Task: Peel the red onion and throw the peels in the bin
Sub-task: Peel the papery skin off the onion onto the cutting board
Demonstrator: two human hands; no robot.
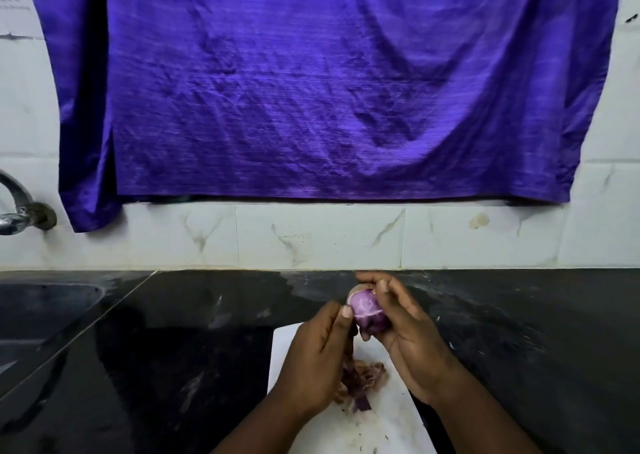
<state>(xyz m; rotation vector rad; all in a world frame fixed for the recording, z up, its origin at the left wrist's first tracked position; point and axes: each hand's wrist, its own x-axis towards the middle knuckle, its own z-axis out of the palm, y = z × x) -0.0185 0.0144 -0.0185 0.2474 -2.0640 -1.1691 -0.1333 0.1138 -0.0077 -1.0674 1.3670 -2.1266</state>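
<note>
From the head view, the right hand (408,343) cups the onion (369,315) from beneath and behind. Its fingers curl round the onion, with one fingertip over the top. The onion is held in the air above the far end of a white board (391,419); its purple flesh is mostly bare, with a pale scrap of skin at the top. The left hand (315,360) has its fingers curled, and its thumb and forefinger pinch the onion's left edge. A heap of peels (363,379) lies on the board below the hands. The board rests on a black counter (207,332). A sink (41,308) and tap (17,211) are at the left, and a purple cloth (311,90) hangs over the tiled wall (311,239).
</note>
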